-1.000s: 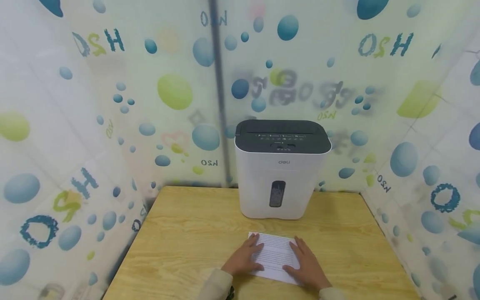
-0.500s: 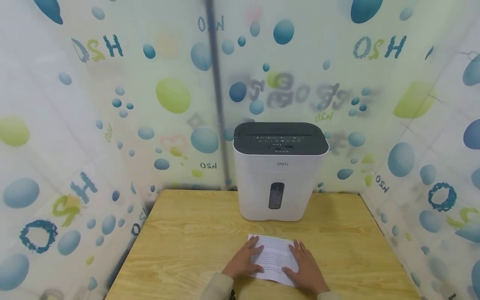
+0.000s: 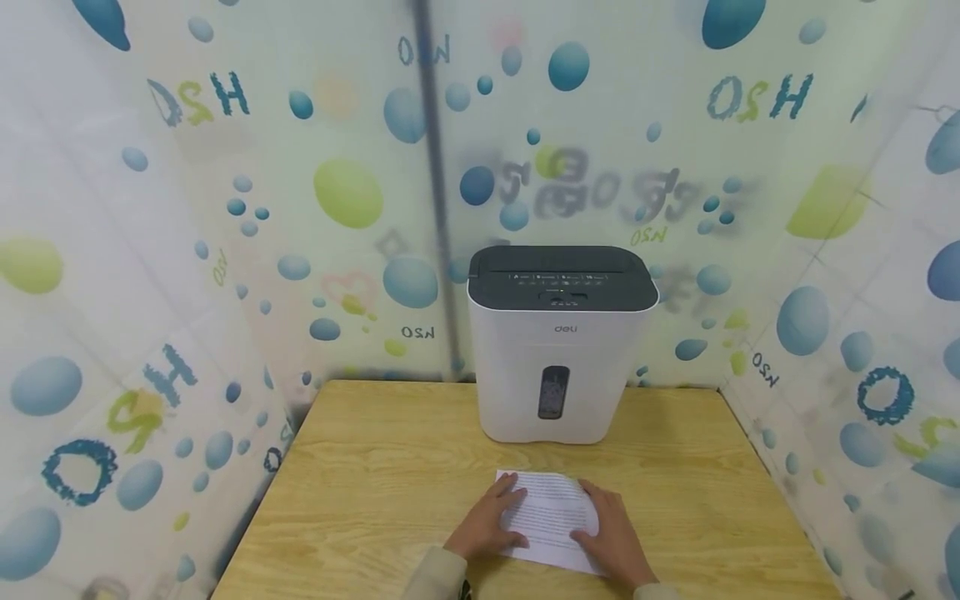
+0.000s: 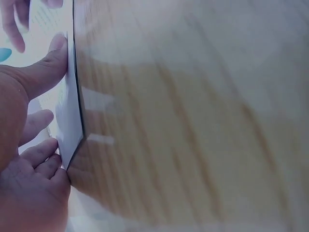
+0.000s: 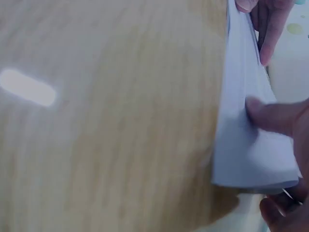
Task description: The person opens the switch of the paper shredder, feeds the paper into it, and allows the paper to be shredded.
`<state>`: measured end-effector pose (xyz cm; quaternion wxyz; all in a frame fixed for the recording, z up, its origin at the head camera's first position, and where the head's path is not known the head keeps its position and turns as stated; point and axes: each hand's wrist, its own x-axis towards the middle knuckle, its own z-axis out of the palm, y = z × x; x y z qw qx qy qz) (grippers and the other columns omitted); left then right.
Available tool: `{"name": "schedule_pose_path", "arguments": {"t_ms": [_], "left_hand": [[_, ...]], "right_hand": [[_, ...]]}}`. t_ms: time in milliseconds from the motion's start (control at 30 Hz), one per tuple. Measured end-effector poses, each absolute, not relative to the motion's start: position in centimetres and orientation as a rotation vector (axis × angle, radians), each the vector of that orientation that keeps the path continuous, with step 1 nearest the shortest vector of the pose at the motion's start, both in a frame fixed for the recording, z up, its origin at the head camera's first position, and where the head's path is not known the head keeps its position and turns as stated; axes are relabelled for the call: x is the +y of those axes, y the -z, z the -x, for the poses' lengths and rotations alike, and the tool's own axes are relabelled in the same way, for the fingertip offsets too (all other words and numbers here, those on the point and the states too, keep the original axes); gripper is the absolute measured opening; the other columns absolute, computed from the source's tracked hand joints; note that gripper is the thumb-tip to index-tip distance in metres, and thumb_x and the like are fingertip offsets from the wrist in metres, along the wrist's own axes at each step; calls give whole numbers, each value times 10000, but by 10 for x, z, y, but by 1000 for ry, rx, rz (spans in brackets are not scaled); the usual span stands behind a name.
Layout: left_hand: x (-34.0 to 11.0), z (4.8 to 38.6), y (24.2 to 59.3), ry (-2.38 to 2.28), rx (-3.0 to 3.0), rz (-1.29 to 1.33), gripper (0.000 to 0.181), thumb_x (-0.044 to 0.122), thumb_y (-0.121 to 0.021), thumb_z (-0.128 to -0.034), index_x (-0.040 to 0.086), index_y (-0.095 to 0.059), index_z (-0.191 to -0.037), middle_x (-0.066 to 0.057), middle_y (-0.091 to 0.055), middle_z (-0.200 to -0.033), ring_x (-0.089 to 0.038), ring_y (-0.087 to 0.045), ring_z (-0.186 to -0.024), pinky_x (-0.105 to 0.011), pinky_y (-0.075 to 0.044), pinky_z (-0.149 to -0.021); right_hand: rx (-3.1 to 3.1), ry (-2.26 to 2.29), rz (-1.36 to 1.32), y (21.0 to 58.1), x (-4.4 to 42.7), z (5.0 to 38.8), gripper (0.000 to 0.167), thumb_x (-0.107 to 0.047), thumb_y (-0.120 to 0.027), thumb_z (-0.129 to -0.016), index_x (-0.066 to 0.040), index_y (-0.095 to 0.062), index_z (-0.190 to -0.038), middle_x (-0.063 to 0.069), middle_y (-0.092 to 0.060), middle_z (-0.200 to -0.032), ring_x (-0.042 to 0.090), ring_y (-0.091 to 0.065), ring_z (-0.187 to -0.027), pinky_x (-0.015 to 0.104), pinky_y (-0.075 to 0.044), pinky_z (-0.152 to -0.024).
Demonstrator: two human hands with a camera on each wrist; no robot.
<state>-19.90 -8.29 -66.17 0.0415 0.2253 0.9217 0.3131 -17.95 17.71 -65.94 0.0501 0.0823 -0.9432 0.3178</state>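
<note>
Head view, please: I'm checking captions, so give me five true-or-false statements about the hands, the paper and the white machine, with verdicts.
1. The left hand and right hand both touch the paper. True.
2. The white machine has a dark top. True.
3. The machine lies on its side. False: it stands upright on the wooden table.
4. The paper bears lines of print. True.
5. The paper is behind the machine. False: it is in front, on the side nearer the person.
</note>
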Motion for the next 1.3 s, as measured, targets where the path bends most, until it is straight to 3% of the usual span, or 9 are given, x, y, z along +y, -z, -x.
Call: {"name": "schedule_pose_path", "arguments": {"t_ms": [167,300,467,633,833,933,1067,1167,1300], "left_hand": [[-82,199,662,-968,2817,-684,835,328,-914,-740,86,-565,-1459,-133,-404,-1625,-382,-344,-1519,-469,-345,-1215],[-82,199,661,-974,2829,-697,873,319,-917,-736,79,-535,-1484,-146,-400,-1624,-392,-351,-1511,-471,-355,-1209],[-82,199,661,-1012,2840,-670,1012,319,-942,-698,88,-443,-1548,-197,-342,-1642,-431,-335,-1506,-543,-358,-1190],[-81,202,662,-1096,2806,-537,1189,343,-982,-633,102,-334,-1601,-230,-262,-1660,-440,-303,-1516,-588,-349,-1185],[-82,209,663,-1272,2829,-466,1199,208,-989,-593,28,-335,-1582,-263,-356,-1587,-454,-398,-1448,-585,-358,-1175],[-84,213,664,-1360,2877,-446,1079,123,-947,-630,6,-389,-1545,-236,-483,-1482,-417,-512,-1344,-556,-429,-1129],[-85,219,666,-1484,2912,-427,639,27,-863,-733,1,-602,-1316,-137,-656,-1204,-250,-644,-1056,-378,-570,-905],[-86,223,665,-1598,2864,-400,265,3,-803,-816,40,-690,-1053,-73,-706,-1010,-125,-634,-885,-243,-549,-751],[-85,226,661,-1717,2748,-277,69,49,-762,-883,80,-715,-922,-13,-719,-906,-53,-603,-817,-196,-517,-702]], "right_hand": [[-2690,-916,-321,656,178,183,665,24,-840,-706,-34,-631,-1335,113,-676,-1248,319,-577,-1189,540,-486,-1038],[-2636,-924,-293,656,179,187,565,21,-832,-655,-48,-702,-1201,35,-655,-1050,218,-575,-999,432,-540,-873],[-2656,-1121,-162,651,183,195,336,-3,-810,-742,-52,-679,-1047,28,-625,-959,111,-529,-826,246,-458,-694],[-2692,-1335,20,643,187,201,159,-66,-771,-879,-93,-694,-1016,56,-725,-974,124,-609,-844,227,-484,-712],[-2645,-1554,136,644,195,202,104,-126,-808,-873,-168,-784,-966,9,-777,-996,84,-647,-863,207,-513,-732],[-2625,-1650,151,645,200,201,96,-145,-811,-871,-141,-805,-966,36,-786,-1001,88,-651,-826,201,-519,-692],[-2629,-1744,181,645,204,201,115,-162,-801,-879,-114,-811,-984,52,-790,-998,109,-664,-792,205,-523,-660],[-2651,-1777,226,645,207,201,182,-186,-781,-901,-76,-795,-1045,74,-789,-994,138,-679,-783,228,-532,-655],[-2690,-1714,224,644,211,201,412,-240,-749,-937,43,-690,-1230,166,-777,-1063,135,-699,-808,255,-568,-686]]}}
